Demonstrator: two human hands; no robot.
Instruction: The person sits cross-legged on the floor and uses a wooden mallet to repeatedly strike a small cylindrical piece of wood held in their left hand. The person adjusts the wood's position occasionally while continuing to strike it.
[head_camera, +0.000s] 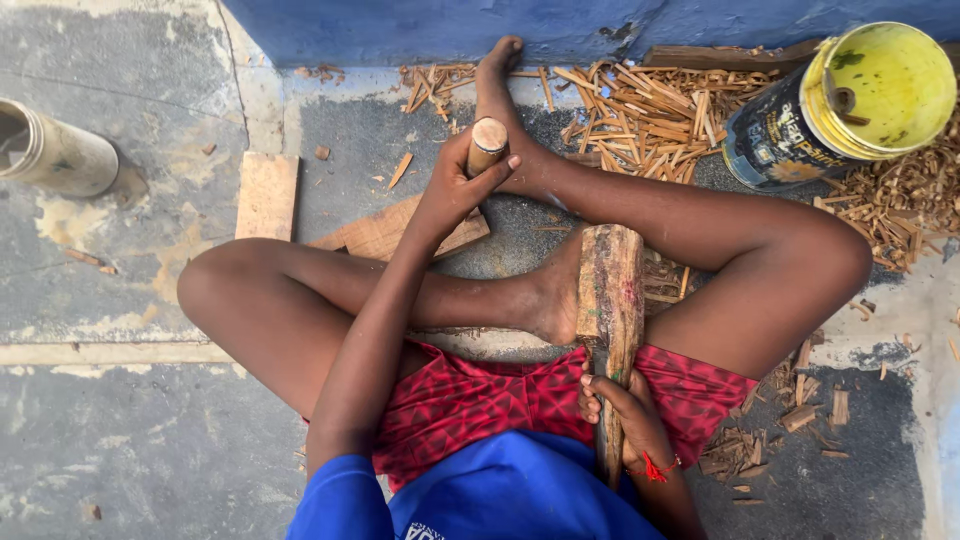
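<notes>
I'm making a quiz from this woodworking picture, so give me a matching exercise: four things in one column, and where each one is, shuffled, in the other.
Things:
1. short round wooden peg
2. heavy wooden mallet
3. yellow bucket
4. flat wooden board

Places:
A. lying on its side at top right, among wood splinters
B. gripped upright in the left hand
C. flat on the floor, left of the left hand
D. handle held by the right hand, head by the foot

Pairs: 1-B, 2-D, 3-A, 4-C
</notes>
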